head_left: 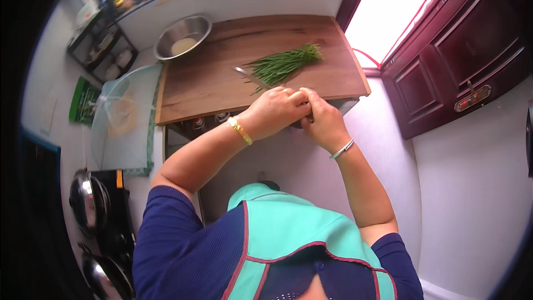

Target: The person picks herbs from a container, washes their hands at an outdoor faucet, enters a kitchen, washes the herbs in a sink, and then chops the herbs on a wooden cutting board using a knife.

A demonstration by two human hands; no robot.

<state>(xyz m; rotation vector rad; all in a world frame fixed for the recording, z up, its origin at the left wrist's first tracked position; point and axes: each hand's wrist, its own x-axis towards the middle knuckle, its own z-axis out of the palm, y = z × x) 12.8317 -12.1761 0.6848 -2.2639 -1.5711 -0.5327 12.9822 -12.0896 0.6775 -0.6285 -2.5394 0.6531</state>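
Above the front edge of a wooden table, my hands are together with curled fingers. A thin metal blade (pixel 252 76), seemingly of a knife, slants out past my left hand (pixel 271 112) toward the far left. A dark end shows in the grip of my right hand (pixel 323 122), in line with that blade. My left fingers close over the middle stretch, which they hide. Just beyond the blade lies a loose bundle of long green chives (pixel 286 64), partly under or beside its tip; which of these, I cannot tell.
The wooden table (pixel 211 91) carries a steel bowl (pixel 186 25) with something pale inside, at the back left. To the left are a mesh food cover (pixel 119 133), a black rack (pixel 100 50) and lidded pans (pixel 86 203). A dark red door (pixel 449 61) stands at the right.
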